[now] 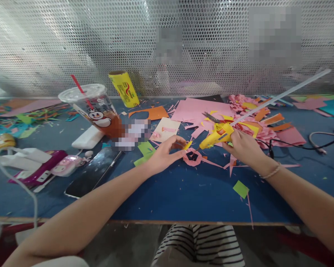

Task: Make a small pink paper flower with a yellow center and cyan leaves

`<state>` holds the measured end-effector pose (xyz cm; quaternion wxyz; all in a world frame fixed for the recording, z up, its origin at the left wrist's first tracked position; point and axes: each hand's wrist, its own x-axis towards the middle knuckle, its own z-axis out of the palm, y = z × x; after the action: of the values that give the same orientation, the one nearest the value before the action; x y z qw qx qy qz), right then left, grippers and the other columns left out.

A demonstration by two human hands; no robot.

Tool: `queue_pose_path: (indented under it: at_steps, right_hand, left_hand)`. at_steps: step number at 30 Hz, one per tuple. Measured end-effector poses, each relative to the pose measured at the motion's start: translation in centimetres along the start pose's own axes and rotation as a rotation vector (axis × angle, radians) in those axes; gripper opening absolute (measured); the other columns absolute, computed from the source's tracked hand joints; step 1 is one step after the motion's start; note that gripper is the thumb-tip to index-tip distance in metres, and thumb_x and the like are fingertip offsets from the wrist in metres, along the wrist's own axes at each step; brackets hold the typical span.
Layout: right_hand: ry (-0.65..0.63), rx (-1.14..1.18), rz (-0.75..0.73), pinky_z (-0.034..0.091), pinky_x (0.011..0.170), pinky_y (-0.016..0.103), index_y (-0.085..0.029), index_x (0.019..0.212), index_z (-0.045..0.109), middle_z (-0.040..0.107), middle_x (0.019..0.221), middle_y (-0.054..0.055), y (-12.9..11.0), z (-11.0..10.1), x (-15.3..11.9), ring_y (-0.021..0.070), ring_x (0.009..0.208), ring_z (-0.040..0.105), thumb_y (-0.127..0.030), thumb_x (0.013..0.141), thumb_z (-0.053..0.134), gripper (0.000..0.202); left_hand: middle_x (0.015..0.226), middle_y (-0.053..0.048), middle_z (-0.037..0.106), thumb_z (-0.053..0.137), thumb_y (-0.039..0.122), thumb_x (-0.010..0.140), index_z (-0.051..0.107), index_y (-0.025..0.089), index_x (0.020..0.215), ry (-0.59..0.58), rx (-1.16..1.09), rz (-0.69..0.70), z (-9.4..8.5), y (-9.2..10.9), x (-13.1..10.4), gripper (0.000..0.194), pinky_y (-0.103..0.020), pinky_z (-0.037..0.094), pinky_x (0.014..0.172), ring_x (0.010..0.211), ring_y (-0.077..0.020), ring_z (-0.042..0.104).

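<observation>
Left hand (169, 152) is pinching small yellow paper piece (188, 145); right hand (243, 146) is gripping yellow plastic glue gun (217, 136), nozzle (200, 147) pointing toward pink paper ring (193, 163) between hands on blue tabletop (167, 200). Slipping nozzle could be burning left hand; glue drips could be trapping loose pink paper strip (213, 162).

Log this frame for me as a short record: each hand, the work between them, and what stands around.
Left hand: the hand pinches a yellow paper piece
Right hand: the hand grips a yellow glue gun
Glue stick: a long pale glue stick juts from the gun's back
Between hands: pink paper ring, near the nozzle; contact unclear
Left side: lidded cup with red straw; dark phone
Behind: perforated screen
Surface: blue table, strewn with paper scraps
</observation>
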<state>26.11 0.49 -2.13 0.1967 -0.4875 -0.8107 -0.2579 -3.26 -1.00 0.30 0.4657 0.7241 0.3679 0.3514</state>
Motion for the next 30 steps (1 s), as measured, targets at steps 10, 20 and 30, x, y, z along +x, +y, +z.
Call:
queue_pose_path:
  at_steps: [10, 20, 30]
  right_hand:
    - [-0.021, -0.012, 0.058, 0.040, 0.057, 0.031, -0.009, 0.089, 0.054, 0.059, 0.084, 0.014, -0.2, -0.8, 0.3, 0.0233, 0.073, 0.057, -0.051, 0.081, 0.044, 0.044]
    - [-0.002, 0.087, -0.055, 0.040, 0.056, 0.029, -0.012, 0.089, 0.053, 0.060, 0.079, 0.010, 0.1, -1.4, 0.1, 0.0208, 0.070, 0.058, -0.043, 0.077, 0.048, 0.034]
    - [0.014, 0.004, -0.129, 0.038, 0.054, 0.029, -0.013, 0.079, 0.050, 0.060, 0.078, 0.012, 0.2, -1.4, 0.3, 0.0206, 0.070, 0.057, -0.027, 0.076, 0.047, 0.015]
  left_hand:
    - [0.104, -0.008, 0.054, 0.057, 0.033, 0.078, 0.052, 0.018, 0.098, -0.035, 0.022, -0.028, 0.2, 0.6, -0.1, 0.026, -0.033, 0.045, 0.081, 0.091, -0.0169, 0.057]
    - [0.103, -0.008, 0.055, 0.058, 0.034, 0.078, 0.051, 0.017, 0.100, -0.050, 0.008, -0.023, 0.1, 0.1, 0.0, 0.029, -0.034, 0.046, 0.080, 0.093, -0.0187, 0.057]
    - [0.105, -0.008, 0.055, 0.058, 0.032, 0.078, 0.051, 0.017, 0.099, -0.060, 0.002, -0.015, 0.1, 0.2, 0.0, 0.027, -0.034, 0.046, 0.080, 0.092, -0.0175, 0.057]
